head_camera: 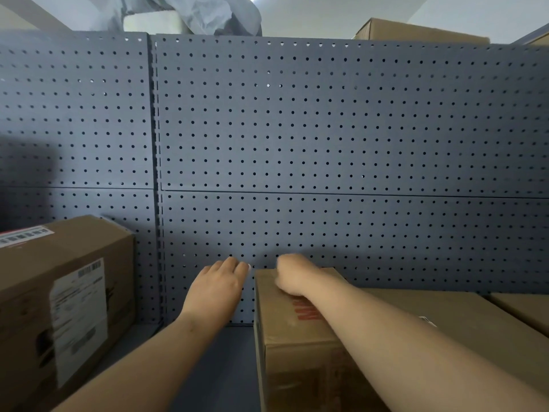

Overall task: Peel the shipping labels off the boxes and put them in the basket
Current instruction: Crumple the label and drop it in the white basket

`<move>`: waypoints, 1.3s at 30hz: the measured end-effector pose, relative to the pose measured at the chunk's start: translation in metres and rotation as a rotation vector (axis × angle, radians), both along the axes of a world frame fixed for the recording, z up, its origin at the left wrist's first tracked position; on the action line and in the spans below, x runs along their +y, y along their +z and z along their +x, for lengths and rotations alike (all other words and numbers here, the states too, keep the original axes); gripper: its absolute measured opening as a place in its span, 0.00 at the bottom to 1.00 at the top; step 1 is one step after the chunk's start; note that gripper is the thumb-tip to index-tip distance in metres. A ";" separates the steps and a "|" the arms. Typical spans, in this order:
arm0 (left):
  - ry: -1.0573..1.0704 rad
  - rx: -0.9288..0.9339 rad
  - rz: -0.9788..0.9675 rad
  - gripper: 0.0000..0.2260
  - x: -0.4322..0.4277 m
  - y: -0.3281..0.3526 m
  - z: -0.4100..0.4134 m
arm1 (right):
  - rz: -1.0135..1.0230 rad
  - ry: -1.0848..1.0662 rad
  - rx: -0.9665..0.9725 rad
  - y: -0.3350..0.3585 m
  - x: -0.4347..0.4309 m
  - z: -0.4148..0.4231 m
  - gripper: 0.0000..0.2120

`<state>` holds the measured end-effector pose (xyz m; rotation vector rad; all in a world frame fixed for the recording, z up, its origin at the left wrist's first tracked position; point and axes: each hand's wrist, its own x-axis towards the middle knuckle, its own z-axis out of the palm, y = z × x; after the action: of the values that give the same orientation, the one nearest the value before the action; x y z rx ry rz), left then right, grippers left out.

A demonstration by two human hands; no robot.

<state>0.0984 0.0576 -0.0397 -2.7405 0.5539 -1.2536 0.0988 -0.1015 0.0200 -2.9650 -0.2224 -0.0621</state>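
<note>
Dark grey-blue pegboard dotted with regular rows of small holes. Brown cardboard box at left bears a white label with black print. Right box brown, red lettering.

Nothing is legible: the label on the left box is blurred.
</note>
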 end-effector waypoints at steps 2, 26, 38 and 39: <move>0.008 0.012 0.007 0.26 -0.001 0.000 -0.004 | 0.042 0.171 0.024 0.003 0.012 -0.016 0.07; 0.072 0.093 -0.019 0.19 -0.008 0.009 -0.042 | -0.028 0.225 0.009 0.008 -0.046 -0.097 0.13; 0.050 0.101 -0.028 0.20 -0.021 0.017 -0.056 | 0.044 0.195 -0.042 -0.006 -0.034 -0.118 0.13; 0.049 0.103 -0.025 0.20 -0.022 0.018 -0.058 | 0.059 0.208 -0.035 -0.007 -0.030 -0.119 0.14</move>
<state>0.0403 0.0358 -0.0219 -2.8338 0.4787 -1.1221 -0.0204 -0.1314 0.0131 -2.8659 -0.5225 -0.0918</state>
